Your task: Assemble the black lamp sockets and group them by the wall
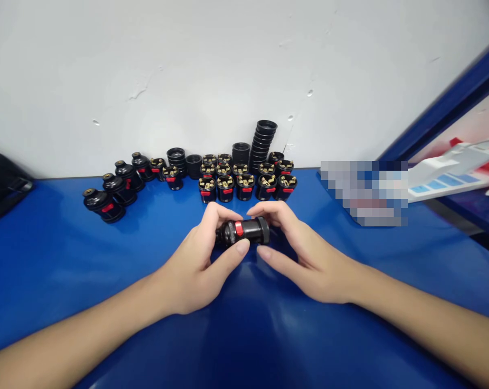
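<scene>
1. The left hand (pixel 195 259) gripped the black lamp socket (pixel 243 232) lying sideways just above the blue bench (pixel 66 281), mid-scene.
2. The right hand (pixel 305 254) pinched its ringed end; assembly seemed underway.
3. Further twisting likely needs steady counter-grip.
4. Loose sockets (pixel 244 183) stood farther back.

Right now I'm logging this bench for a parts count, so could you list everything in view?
Lamp socket: one, black with a red tab, lying sideways, held between both hands.
Sockets with brass contacts: about sixteen, black, red and brass, rows at the table's back middle.
Capped sockets: four, black, in a diagonal line at back left.
Ring stack: one tall leaning stack, black, by the wall; shorter ones beside it.
Bag: one, black, far left.
Table: one, blue.
Wall: white.
Left hand: grips the socket's left end.
Right hand: grips its right end.
</scene>
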Demonstrator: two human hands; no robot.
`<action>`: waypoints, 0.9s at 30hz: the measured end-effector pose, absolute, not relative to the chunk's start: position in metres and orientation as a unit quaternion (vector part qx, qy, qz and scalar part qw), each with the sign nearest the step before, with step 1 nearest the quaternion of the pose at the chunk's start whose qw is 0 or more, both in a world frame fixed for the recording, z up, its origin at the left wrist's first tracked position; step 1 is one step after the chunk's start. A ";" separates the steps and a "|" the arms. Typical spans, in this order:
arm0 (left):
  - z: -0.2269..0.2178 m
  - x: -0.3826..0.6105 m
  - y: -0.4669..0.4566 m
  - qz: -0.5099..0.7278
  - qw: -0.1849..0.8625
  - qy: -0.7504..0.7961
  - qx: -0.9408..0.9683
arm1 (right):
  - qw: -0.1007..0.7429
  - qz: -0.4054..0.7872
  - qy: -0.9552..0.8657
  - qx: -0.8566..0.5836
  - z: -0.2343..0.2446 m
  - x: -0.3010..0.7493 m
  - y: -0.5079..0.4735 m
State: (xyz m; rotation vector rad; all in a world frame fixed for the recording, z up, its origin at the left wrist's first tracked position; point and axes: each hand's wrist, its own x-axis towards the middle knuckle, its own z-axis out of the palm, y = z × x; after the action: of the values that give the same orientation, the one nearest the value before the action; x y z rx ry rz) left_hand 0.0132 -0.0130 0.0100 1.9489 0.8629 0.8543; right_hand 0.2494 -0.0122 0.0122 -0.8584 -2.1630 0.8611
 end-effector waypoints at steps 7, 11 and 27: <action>0.009 0.012 -0.015 0.338 0.407 0.350 0.773 | 0.360 0.328 -0.808 -0.332 0.008 0.251 -0.012; 0.008 0.012 -0.014 0.339 0.407 0.347 0.774 | 0.337 0.340 -0.809 -0.341 0.010 0.250 -0.011; 0.009 0.012 -0.014 0.339 0.402 0.353 0.774 | 0.344 0.297 -0.824 -0.339 0.013 0.249 -0.012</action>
State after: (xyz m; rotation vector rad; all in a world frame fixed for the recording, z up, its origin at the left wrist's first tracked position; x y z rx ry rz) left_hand 0.0122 -0.0140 0.0085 1.9558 0.8917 0.8574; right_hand 0.2489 -0.0121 0.0133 -0.8812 -2.1402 0.7711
